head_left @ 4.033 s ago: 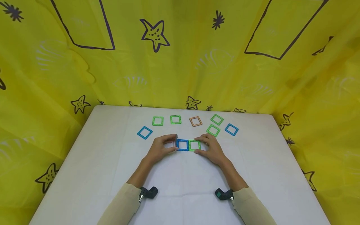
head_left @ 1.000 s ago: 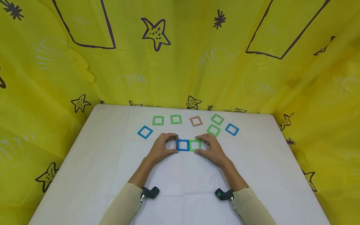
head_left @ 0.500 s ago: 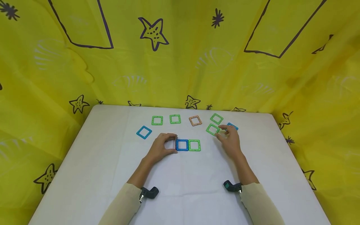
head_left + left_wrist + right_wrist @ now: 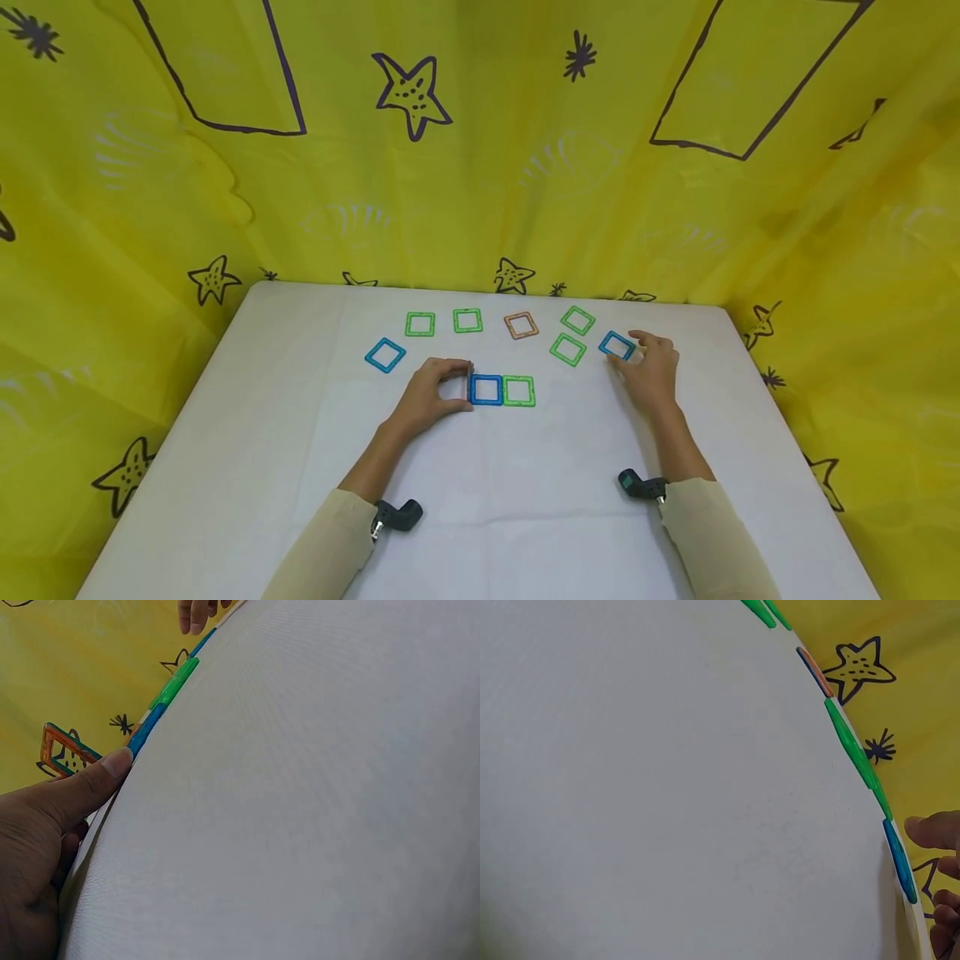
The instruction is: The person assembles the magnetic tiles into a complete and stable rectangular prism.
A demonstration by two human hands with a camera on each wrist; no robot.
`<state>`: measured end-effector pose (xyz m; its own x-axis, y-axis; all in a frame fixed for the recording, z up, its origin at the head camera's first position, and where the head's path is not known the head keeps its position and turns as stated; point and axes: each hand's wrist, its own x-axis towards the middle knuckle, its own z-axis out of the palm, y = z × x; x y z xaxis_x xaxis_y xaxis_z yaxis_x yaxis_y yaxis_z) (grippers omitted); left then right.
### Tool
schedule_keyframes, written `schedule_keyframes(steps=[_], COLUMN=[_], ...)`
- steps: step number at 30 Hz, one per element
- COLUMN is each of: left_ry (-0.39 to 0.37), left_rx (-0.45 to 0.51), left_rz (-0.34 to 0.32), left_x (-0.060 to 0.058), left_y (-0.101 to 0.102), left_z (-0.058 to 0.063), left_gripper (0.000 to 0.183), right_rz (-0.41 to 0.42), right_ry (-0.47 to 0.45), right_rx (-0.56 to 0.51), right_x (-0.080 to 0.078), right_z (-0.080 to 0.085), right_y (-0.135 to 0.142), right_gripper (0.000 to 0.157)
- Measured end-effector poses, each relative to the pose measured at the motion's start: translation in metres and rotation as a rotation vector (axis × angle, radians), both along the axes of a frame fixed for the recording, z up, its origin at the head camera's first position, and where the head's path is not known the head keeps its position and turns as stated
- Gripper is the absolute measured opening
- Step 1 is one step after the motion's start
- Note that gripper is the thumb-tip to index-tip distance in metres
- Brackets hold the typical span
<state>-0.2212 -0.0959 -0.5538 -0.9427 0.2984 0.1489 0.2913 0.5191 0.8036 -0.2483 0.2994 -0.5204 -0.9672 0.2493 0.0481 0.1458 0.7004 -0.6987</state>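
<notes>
My left hand (image 4: 423,398) pinches a thin upright magnetic tile (image 4: 470,383) seen edge-on from above. The left wrist view shows this tile's orange frame (image 4: 48,746) beside the thumb. Flat against its foot lies a blue square magnetic tile (image 4: 486,403), joined on the right to a green square tile (image 4: 519,404). Farther right, my right hand (image 4: 651,371) hovers over another blue tile (image 4: 607,339), thumb and fingers spread apart. In the right wrist view, the thumb (image 4: 934,830) stays a little above that blue tile (image 4: 899,862), apart from it.
Along the back lie a blue tile (image 4: 375,347), two green tiles (image 4: 420,334) (image 4: 468,330) and an orange tile (image 4: 531,333). Two more green tiles (image 4: 577,307) (image 4: 567,336) sit just left of the right hand. A yellow patterned curtain (image 4: 480,167) borders the white table (image 4: 480,533).
My right hand has let go of the green tile in the row and moved right and away from me, past the loose green tiles to the blue one. The left hand stays put.
</notes>
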Motion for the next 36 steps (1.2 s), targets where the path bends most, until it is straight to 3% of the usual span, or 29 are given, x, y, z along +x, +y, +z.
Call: schedule_keyframes(steps=[15,25,36], left_ry=[0.022,0.020,0.011], left_rx=[0.008,0.000,-0.013], left_rz=[-0.026,-0.020,-0.002], left_x=[-0.002,0.000,0.001], left_y=[0.001,-0.001,0.000], left_z=[0.002,-0.001,0.000], left_gripper=[0.067,0.066,0.066], right_rz=[-0.024,0.003,-0.010], right_ry=[-0.072,-0.047,0.043], right_rx=[0.015,0.028,-0.090], right_x=[-0.006,-0.006,0.001], right_z=[-0.009,-0.014,-0.009], right_y=[0.017,0.018,0.017], right_gripper=[0.068,0.058,0.058])
